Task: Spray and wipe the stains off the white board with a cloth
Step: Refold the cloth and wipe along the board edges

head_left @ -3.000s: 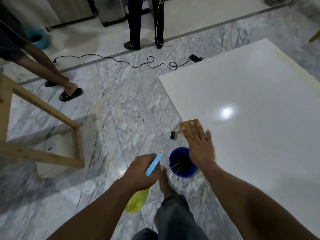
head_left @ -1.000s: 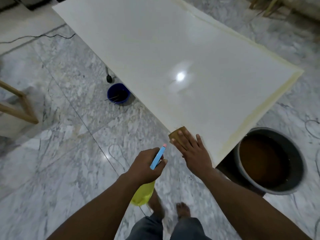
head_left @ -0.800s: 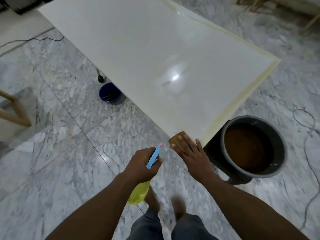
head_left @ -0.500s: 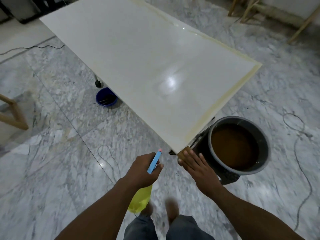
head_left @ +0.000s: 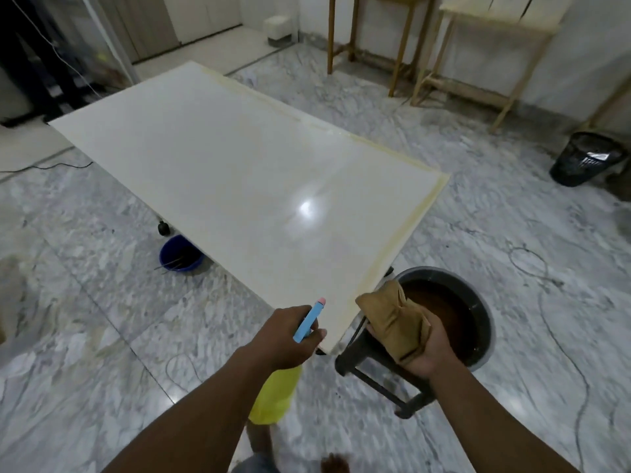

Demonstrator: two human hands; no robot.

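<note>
No writing, label, brand or number can be read anywhere, neither on the spray bottle, the cloth, the white board nor the bucket

loc: workshop-type rm | marble floor | bare wood frames | bucket

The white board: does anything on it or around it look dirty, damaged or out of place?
Yes. The white board has a yellowish band along its far and right edges, like staining. The bucket beside its near corner holds murky brown water, which could dirty the cloth.
</note>
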